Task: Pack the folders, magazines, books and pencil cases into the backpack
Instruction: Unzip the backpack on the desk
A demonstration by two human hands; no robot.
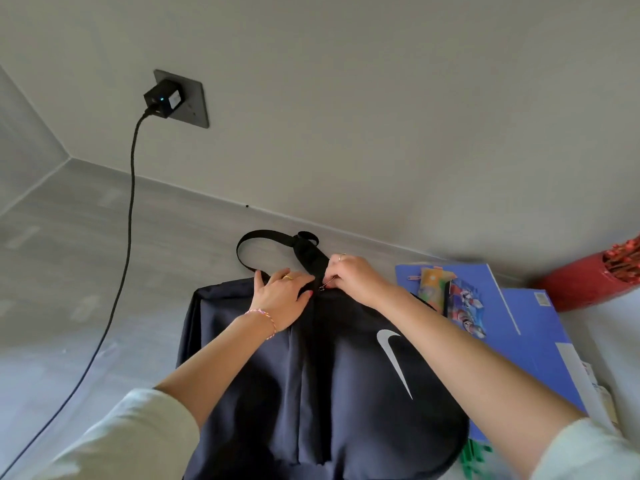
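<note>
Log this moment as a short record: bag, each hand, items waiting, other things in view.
bag: dark navy fabric backpack with a white swoosh logo, lying flat on the grey surface, black strap loop at its far end
left hand: left hand presses flat on the backpack's top beside the zip
right hand: right hand pinches the small metal zipper pull
items waiting: blue folders to the right of the bag, colourful printed pencil case lying on them
other: red vase at far right; black charger plugged into the wall socket

Black backpack (332,375) with white swoosh, blue folders (530,327), multicoloured pencil case (465,306), red vase (581,285).
</note>
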